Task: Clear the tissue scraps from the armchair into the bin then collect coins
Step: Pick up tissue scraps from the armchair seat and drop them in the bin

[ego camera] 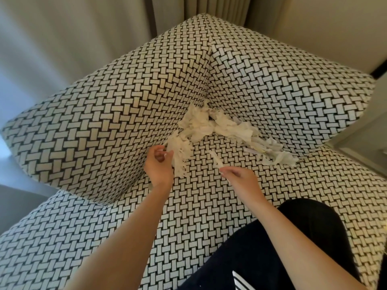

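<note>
though torn and crumpled, white tissue scraps [200,125]

Torn tissue scraps [211,126] lie heaped on the basket-weave armchair [209,206] seat.

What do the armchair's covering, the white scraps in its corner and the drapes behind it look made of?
Armchair: upholstery fabric, matte, in a black-and-cream basketweave pattern, creased softly along the corner seam.
Tissue scraps: thin soft paper, matte white, with ragged torn edges and crumpled folds.
Curtain: probably heavy beige cloth, hanging in vertical pleats; its weave is too blurred to tell.
</note>
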The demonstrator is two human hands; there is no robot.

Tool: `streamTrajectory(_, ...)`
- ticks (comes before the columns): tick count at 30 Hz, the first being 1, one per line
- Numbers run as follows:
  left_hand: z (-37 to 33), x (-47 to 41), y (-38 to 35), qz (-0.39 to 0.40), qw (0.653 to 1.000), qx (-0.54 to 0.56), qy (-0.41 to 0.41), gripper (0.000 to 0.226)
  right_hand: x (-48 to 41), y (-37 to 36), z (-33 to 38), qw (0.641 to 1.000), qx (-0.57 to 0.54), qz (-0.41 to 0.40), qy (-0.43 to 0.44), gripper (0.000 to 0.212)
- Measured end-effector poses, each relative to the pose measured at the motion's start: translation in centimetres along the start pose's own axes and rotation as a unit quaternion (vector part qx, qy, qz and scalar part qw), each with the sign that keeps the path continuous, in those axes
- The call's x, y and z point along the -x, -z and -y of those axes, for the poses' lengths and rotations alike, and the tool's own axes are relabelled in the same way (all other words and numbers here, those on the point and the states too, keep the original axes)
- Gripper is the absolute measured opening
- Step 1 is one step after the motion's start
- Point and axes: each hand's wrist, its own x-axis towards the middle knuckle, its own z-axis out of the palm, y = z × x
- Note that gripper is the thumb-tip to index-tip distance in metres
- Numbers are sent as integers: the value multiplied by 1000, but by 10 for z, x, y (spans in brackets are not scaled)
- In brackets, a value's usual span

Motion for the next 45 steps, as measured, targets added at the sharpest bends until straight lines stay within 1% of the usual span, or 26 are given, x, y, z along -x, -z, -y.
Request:
streamTrajectory(1, 0, -4, -1, 8, 1000, -6, -3, 35, -1, 0, 0, 1000, -3, -1, -2, 24)
streamTrajectory(3, 1, -13, -8, 45, 997, -68, -9, 53, -3, 1, 0, 1000, -9, -2, -6, 23)
streamTrajectory(5, -2, -14, -17, 99, 981, -166, -16, 62, -5, 0, 0, 1000, -10, -2, -7, 23)
streamTrajectory(6, -4, -14, -21, 118, 973, -200, -15, 62, -5, 0, 1, 1000, -10, -2, -6, 23)
streamTrajectory(7, -7, -13, -25, 132, 968, -211, -8, 59, -6, 0, 1, 1000, -12, -1, -6, 23)
streamTrajectory(10, -14, -12, -31, 142, 974, -175, 20, 42, -6, -1, 1, 1000, -14, 4, -11, 24)
streamTrajectory(13, -15, -15, -32, 143, 968, -206, -4, 18, -7, 0, 0, 1000, -20, 4, -17, 23)
streamTrajectory(14, -15, -16, -31, 138, 970, -200, -5, 7, -8, 1, 0, 1000, -21, 4, -19, 23)
streamTrajectory(15, -16, -15, -29, 135, 973, -185, -4, 2, -8, 2, 1, 1000, -22, 3, -19, 23)
streamTrajectory(16, -15, -15, -26, 132, 977, -169, -10, 5, -8, 2, 1, 1000, -23, 2, -19, 22)
streamTrajectory(18, -11, -14, -21, 118, 981, -155, -25, 18, -10, 3, 2, 1000, -17, 2, -12, 23)
streamTrajectory(19, -9, -13, -18, 116, 982, -147, -23, 18, -10, 3, 2, 1000, -14, 4, -11, 23)
streamTrajectory(22, -3, -17, -10, 112, 986, -120, -17, 7, -12, 3, 0, 1000, -15, 7, -11, 23)
streamTrajectory(24, -1, -18, -6, 94, 983, -146, -62, 10, -12, 3, -1, 1000, -16, 7, -9, 23)
streamTrajectory(26, -3, -18, -3, 74, 978, -153, -119, 3, -12, 3, -2, 1000, -15, 9, -9, 23)
streamTrajectory(28, -8, -16, -2, 62, 973, -154, -159, 9, -11, 3, -2, 1000, -16, 5, -13, 21)
streamTrajectory(31, -18, -17, -6, 72, 963, -163, -204, 14, -12, 3, -4, 1000, -19, -3, -14, 19)
streamTrajectory(33, -25, -19, -10, 99, 957, -167, -216, 18, -12, 4, -4, 1000, -22, -4, -18, 20)
streamTrajectory(35, -29, -22, -15, 161, 941, -214, -209, 31, -12, 5, -4, 1000, -22, -5, -18, 20)
streamTrajectory(37, -30, -25, -21, 244, 910, -277, -189, 54, -13, 4, -4, 1000, -22, -6, -15, 19)
streamTrajectory(39, -27, -28, -27, 317, 869, -339, -171, 78, -13, 4, -4, 1000, -24, -7, -13, 19)
streamTrajectory(40, -25, -29, -29, 341, 846, -376, -166, 87, -13, 4, -4, 1000, -25, -7, -11, 20)
streamTrajectory(41, -22, -30, -30, 353, 823, -413, -166, 91, -13, 3, -3, 1000, -24, -5, -10, 20)
streamTrajectory(42, -20, -31, -31, 352, 805, -446, -171, 87, -13, 3, -3, 1000, -23, -4, -9, 20)
streamTrajectory(43, -19, -31, -32, 341, 792, -474, -180, 76, -13, 3, -2, 1000, -23, -3, -9, 20)
streamTrajectory(45, -20, -31, -31, 298, 771, -520, -216, 44, -12, 4, -2, 1000, -23, -3, -9, 20)
